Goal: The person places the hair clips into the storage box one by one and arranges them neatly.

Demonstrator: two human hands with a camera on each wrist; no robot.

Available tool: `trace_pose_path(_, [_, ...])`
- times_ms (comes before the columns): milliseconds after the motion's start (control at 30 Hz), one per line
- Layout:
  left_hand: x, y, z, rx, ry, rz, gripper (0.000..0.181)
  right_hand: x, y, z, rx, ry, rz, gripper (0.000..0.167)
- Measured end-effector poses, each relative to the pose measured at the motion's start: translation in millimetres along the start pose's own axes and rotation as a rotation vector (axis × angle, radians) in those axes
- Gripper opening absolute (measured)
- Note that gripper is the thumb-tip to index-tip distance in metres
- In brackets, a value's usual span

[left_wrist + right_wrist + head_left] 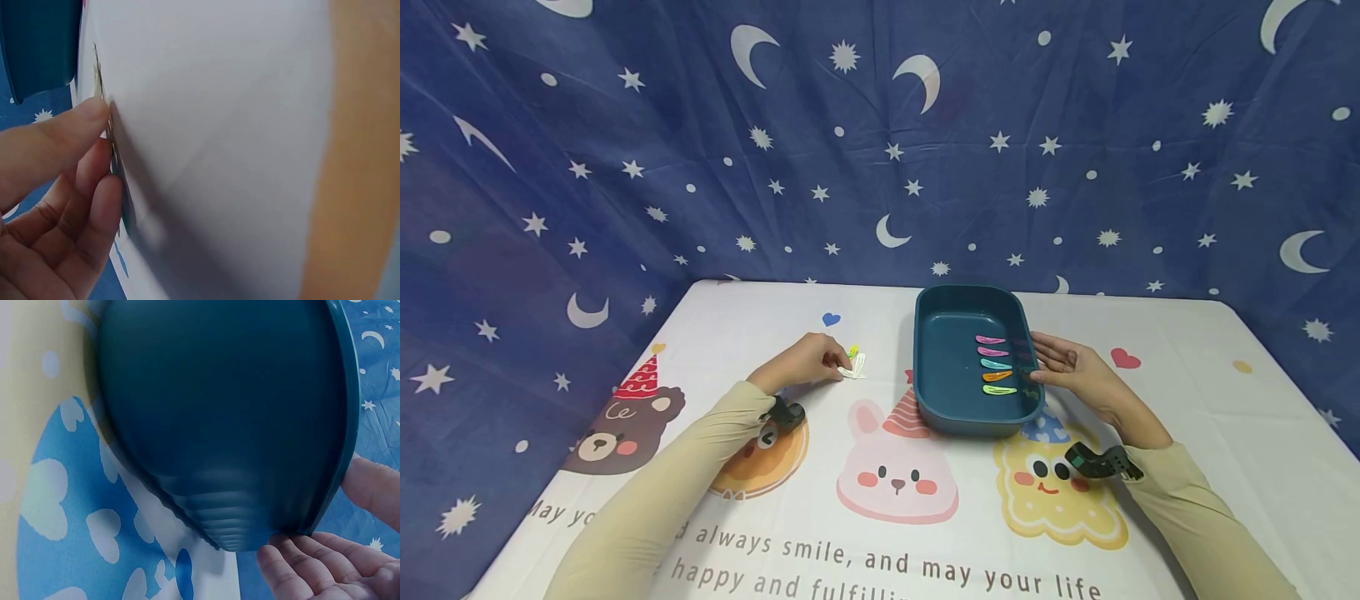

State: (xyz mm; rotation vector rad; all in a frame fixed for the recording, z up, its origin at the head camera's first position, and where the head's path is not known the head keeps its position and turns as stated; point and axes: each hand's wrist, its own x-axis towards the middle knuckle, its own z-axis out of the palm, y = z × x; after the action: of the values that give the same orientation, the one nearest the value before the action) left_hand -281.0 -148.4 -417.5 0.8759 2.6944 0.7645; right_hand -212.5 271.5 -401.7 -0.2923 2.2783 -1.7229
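My left hand (817, 360) pinches at a white hair clip (859, 365) low over the tabletop. In the left wrist view the thumb and curled fingers (107, 200) meet at the thin clip, seen edge-on; how many clips lie under them is hidden. A yellow hair clip (853, 352) lies just behind. On the right, my right hand (1075, 367) holds the side of a dark blue plastic bin (951, 367), thumb at the rim, other fingers (312, 569) against the outside wall. Inside the bin, pink, light blue, orange and yellow-green hair clips (996, 364) lie in a column.
A white cloth (917, 567) printed with cartoon animals and lettering covers the table. Behind it hangs a dark blue curtain (820, 167) with moons and stars. The bin's near wall stands above the printed pink rabbit (897, 475).
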Motion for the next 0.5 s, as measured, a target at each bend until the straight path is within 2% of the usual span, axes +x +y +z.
trace_pose_path(500, [0.2, 0.8, -6.9, 0.029, 0.011, 0.022, 0.010, 2.6, 4.5, -0.3, 0.007, -0.001, -0.007, 0.073])
